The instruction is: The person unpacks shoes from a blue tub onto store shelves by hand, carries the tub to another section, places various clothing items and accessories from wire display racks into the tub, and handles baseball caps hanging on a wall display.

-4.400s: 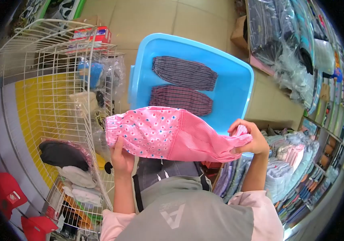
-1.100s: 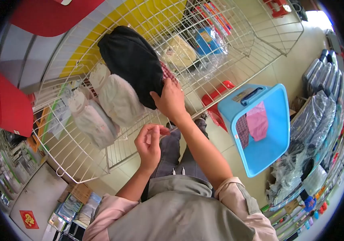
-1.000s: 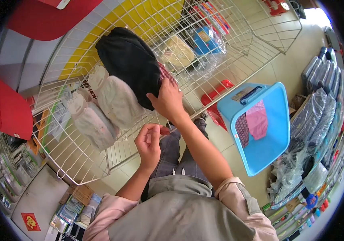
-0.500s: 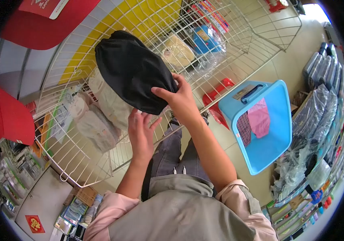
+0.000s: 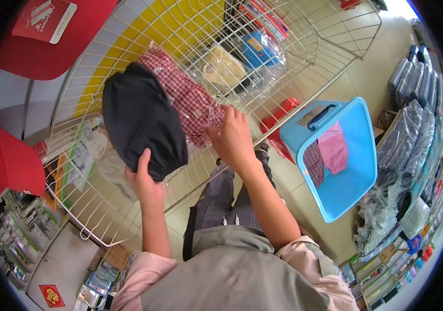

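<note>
From my end, the white wire rack (image 5: 312,95) stands over a tiled floor (image 5: 358,78), a blue tub (image 5: 343,196) beyond its rail. Over the rack, the black oversleeve (image 5: 141,116) partly hides pale goods (image 5: 105,155), its long axis slanting towards that rail. My left hand (image 5: 147,181) pinches its near cuff; my right hand (image 5: 234,137), half-spread, meets the gingham oversleeves (image 5: 182,93), grip unclear.

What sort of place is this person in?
Probably a small shop: a red cap carries a printed tag, a wire rack holds a bagged checked item, and plastic-wrapped goods fill the right side.
</note>
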{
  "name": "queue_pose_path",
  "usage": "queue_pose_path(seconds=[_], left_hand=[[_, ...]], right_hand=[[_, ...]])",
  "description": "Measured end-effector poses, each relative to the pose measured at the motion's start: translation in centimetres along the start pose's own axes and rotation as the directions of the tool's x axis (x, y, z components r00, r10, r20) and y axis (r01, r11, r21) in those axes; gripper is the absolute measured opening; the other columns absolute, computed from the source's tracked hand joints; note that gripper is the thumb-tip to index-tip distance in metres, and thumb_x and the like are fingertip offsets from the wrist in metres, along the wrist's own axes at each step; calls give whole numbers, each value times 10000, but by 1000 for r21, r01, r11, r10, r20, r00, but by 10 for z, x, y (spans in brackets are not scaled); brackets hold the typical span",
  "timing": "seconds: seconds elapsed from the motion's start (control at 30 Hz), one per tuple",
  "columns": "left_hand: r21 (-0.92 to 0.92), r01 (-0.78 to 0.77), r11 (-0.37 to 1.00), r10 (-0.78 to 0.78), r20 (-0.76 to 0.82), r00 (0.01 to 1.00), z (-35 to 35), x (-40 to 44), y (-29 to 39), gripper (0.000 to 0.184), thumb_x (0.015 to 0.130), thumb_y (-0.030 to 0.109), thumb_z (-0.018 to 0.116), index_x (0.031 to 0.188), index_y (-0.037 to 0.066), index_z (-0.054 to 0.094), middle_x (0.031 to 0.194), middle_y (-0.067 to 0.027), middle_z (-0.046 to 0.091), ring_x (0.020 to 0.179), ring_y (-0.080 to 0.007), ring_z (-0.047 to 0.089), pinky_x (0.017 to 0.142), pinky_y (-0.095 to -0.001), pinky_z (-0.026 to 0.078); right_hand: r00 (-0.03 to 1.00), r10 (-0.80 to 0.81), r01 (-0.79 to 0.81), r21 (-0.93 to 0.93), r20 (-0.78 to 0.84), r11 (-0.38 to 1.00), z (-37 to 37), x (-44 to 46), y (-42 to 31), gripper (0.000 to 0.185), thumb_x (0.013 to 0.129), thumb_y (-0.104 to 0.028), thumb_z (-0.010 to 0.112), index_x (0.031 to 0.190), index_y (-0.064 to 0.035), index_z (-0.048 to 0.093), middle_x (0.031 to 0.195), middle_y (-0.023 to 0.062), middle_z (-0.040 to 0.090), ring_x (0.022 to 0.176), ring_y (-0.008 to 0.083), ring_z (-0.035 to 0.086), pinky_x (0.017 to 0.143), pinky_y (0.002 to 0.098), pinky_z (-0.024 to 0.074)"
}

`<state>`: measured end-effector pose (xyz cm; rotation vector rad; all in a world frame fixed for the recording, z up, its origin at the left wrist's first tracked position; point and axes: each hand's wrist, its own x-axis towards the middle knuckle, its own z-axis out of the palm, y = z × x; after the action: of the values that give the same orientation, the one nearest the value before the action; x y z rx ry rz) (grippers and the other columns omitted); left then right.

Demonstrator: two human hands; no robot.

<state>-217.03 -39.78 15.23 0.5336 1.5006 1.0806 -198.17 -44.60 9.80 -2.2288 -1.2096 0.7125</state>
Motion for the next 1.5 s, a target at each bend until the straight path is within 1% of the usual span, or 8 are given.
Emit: queue_pose_path(seconds=[0.2, 0.43, 0.7, 0.9, 1.0, 1.13, 1.17, 1.5], left_hand=[[99, 56, 994, -54, -25, 998, -62, 23, -21, 455, 858, 55, 695, 1264, -73, 537, 1284, -153, 578, 1171, -253, 564, 1009, -360, 438], [404, -255, 879, 313, -83, 946, -54, -2, -29, 455, 937, 89, 623, 1333, -40, 441, 1434, -188, 439, 1346, -250, 411, 1108, -363, 334], [416, -521, 745, 481, 206, 852, -29, -20, -24, 282, 957, 26, 565, 1232, -17, 526, 1398, -168, 486, 1309, -251, 462, 1075, -376, 386], [420, -453, 786, 340, 318, 885, -16, -21, -32, 201, 983, 37, 535, 1167, -41, 560, 1323, -175, 548, 1231, -231, 534, 1037, -353, 424], [340, -373, 863, 254, 347, 903, -4, -29, -32, 207, 999, 54, 516, 1177, -47, 548, 1306, -167, 561, 1194, -226, 567, 1016, -349, 444], [333, -238, 913, 61, 464, 884, 16, -46, -39, 231, 1015, 94, 506, 1196, -48, 528, 1299, -162, 565, 1155, -228, 602, 991, -348, 463], [410, -269, 872, 33, 498, 866, 22, -53, -40, 260, 1015, 122, 521, 1215, -44, 509, 1290, -162, 571, 1152, -239, 608, 972, -351, 472], [295, 177, 939, -288, 394, 873, 79, -122, -79, 410, 1013, 217, 541, 1331, 2, 398, 1257, -108, 540, 1095, -162, 564, 868, -335, 486]], right_hand=[[969, 138, -93, -211, 207, 973, 21, 12, -8, 705, 758, -312, 784, 1279, 50, 477, 1137, 230, 607, 1088, 396, 563, 944, 499, 432], [977, 21, 17, -176, 214, 984, 31, 10, -15, 575, 728, -245, 762, 1163, 45, 523, 1090, 235, 597, 1044, 416, 571, 879, 515, 456], [975, 31, -82, 228, 219, 970, -7, 8, -21, 383, 741, -155, 697, 1039, 31, 543, 813, 277, 619, 826, 467, 611, 740, 497, 480], [978, -100, 35, 326, 185, 945, -80, -2, -23, 316, 741, -124, 727, 946, 21, 534, 711, 211, 564, 656, 340, 577, 623, 402, 455], [963, -117, 15, 385, 244, 923, -118, -20, -16, 333, 720, -121, 724, 946, -2, 511, 750, 249, 565, 749, 467, 552, 661, 474, 458], [970, -57, -62, 467, 237, 882, -164, -47, 1, 312, 708, -73, 721, 938, 3, 524, 727, 215, 542, 680, 381, 542, 624, 414, 459], [966, -37, -88, 459, 255, 884, -176, -56, 10, 294, 734, -24, 746, 991, 6, 606, 746, 72, 591, 691, 108, 543, 671, 282, 466], [967, 21, -191, 673, 252, 714, -270, -144, 106, 363, 697, -20, 747, 1040, 14, 634, 876, 74, 652, 794, 166, 598, 739, 295, 476]])
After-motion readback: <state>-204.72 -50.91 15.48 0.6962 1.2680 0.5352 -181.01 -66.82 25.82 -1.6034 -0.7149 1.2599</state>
